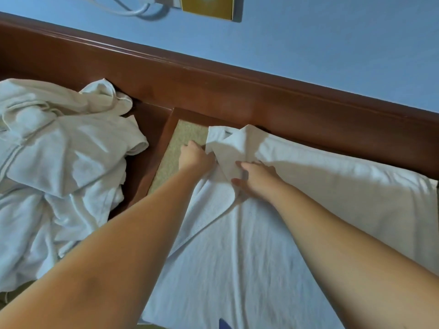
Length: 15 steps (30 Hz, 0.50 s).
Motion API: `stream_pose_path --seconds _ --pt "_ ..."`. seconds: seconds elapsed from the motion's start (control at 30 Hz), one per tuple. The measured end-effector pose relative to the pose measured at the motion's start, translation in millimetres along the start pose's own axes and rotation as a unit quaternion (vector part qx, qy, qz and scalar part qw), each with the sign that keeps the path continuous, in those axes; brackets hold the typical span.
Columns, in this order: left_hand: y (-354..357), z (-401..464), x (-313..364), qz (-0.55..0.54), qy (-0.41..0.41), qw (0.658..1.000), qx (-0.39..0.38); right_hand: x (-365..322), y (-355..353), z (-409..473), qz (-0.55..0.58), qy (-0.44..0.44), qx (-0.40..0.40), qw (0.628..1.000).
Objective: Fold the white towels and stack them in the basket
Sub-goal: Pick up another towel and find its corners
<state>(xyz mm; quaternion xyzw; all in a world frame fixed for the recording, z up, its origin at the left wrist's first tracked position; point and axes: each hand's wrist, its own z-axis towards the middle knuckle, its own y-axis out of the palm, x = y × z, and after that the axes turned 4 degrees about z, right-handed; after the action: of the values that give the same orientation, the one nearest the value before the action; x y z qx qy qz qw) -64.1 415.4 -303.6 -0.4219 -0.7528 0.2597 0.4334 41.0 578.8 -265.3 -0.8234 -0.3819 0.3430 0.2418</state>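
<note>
Both hands work a towel (237,245) spread by the headboard (237,96): left hand (194,156) grips its far corner, right hand (257,178) pinches the raised fold.

Under both hands, the white towel (237,233) is showing soft, matt terry cloth with a fine nubbly grain. Left of the hands, the heaped towels (59,167) are looking like smoother, crumpled cloth. Beyond the hands, the wooden frame (213,91) is gleaming, polished reddish-brown; the panel (180,143) beside it is looking coarse and woven.
</note>
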Motion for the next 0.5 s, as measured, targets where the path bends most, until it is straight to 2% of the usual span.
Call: stream_pose_path --seconds 0.23,0.37,0.5 --pt "-4.5 10.8 21.4 0.042 0.007 0.995 -0.087 1.4 5.5 2.7 0.027 0.005 0.024 0.999" --pt "3.2 11.9 29.1 0.040 0.011 0.997 -0.060 -5.0 -3.7 1.2 0.009 0.007 0.030 0.999" --pt "-2.4 24.1 33.6 -0.136 -0.021 0.990 -0.012 -22.0 0.3 12.0 0.025 0.061 0.056 0.996"
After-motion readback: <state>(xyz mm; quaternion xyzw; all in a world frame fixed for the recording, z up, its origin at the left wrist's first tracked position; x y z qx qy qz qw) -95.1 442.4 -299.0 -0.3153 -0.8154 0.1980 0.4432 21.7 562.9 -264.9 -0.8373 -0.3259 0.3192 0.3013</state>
